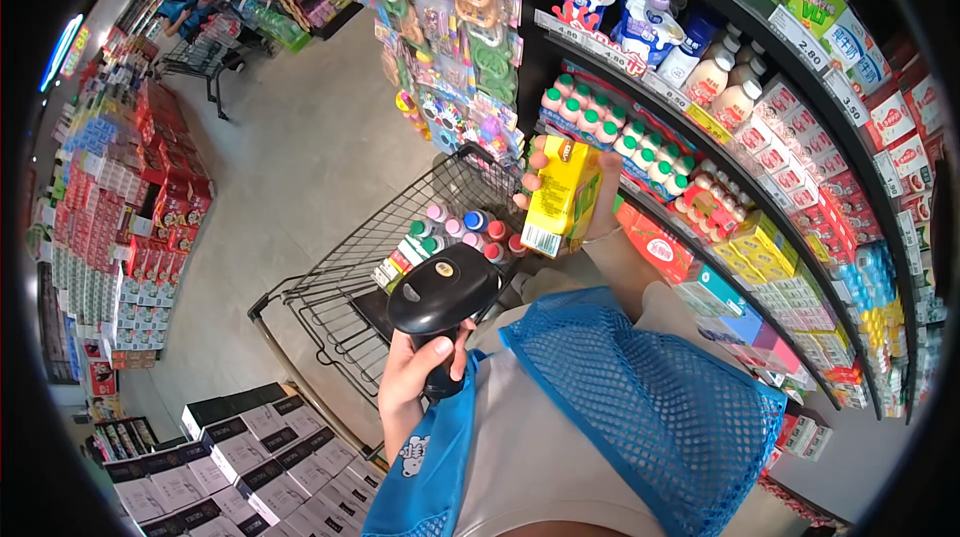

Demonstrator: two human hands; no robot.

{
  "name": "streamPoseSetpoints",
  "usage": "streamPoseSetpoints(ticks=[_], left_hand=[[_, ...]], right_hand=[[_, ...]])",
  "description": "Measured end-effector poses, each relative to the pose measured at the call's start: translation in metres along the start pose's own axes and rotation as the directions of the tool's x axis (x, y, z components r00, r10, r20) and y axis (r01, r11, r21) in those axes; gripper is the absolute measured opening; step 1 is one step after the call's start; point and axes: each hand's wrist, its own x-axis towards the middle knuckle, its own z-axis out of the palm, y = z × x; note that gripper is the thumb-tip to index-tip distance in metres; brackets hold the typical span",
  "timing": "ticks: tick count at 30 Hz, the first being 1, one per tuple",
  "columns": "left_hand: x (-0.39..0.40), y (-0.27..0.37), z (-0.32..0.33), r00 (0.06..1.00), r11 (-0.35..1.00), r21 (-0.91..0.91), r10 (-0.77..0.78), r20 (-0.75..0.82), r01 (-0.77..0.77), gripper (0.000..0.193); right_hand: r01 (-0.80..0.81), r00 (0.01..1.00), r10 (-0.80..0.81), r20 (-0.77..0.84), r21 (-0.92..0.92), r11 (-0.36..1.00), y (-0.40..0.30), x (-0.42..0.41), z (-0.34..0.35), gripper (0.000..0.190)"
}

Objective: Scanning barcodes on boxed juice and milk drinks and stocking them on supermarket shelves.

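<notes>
My left hand (pixel 420 368) grips the handle of a black handheld barcode scanner (pixel 446 285), its head pointing up and away from my body. My right hand (pixel 606 210) is wrapped around a yellow drink carton (pixel 562 195) that bears a printed barcode near its lower end. The carton is held up between the cart and the shelf. Beyond the scanner, a wire shopping cart (pixel 330 267) holds several bottles (pixel 454 227) with pink, green, blue and red caps. A small carton (pixel 394 267) lies beside them, partly hidden by the scanner.
A curved-looking shelf (pixel 630 64) of drinks runs along my right. Hanging toys (pixel 450 34) fill a rack ahead. Stacked boxes (pixel 277 462) stand at lower left, and red cartons (pixel 169 192) line the aisle's left side. A person (pixel 184 8) is by another cart (pixel 206 60) farther off.
</notes>
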Motion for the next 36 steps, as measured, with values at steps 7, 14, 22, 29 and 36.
streamPoseSetpoints(ticks=[7,14,22,29,36], left_hand=[[-0.013,0.004,0.001,0.998,0.99,0.14,-0.028,0.054,0.021,0.022],[-0.031,-0.006,-0.029,0.991,0.995,0.094,0.055,-0.121,-0.044,0.049],[-0.04,-0.015,-0.057,0.949,0.987,0.054,0.161,-0.269,-0.153,0.052],[-0.046,0.0,-0.075,0.865,0.96,0.097,0.28,-0.415,-0.264,0.052],[-0.044,-0.004,-0.075,0.818,0.957,0.182,0.287,-0.498,-0.225,0.05]], right_hand=[[-0.17,0.905,0.028,-0.425,-0.301,0.938,-0.019,0.007,0.023,0.047],[0.053,0.893,-0.255,0.37,-0.649,-0.759,-0.14,0.052,0.124,0.04],[-0.09,0.564,-0.512,0.648,-0.568,-0.818,-0.232,0.116,0.207,0.038],[0.115,0.461,-0.521,0.718,-0.63,-0.768,-0.29,0.172,0.192,0.045],[0.047,0.456,-0.473,0.754,-0.552,-0.833,-0.297,0.198,0.17,0.049]])
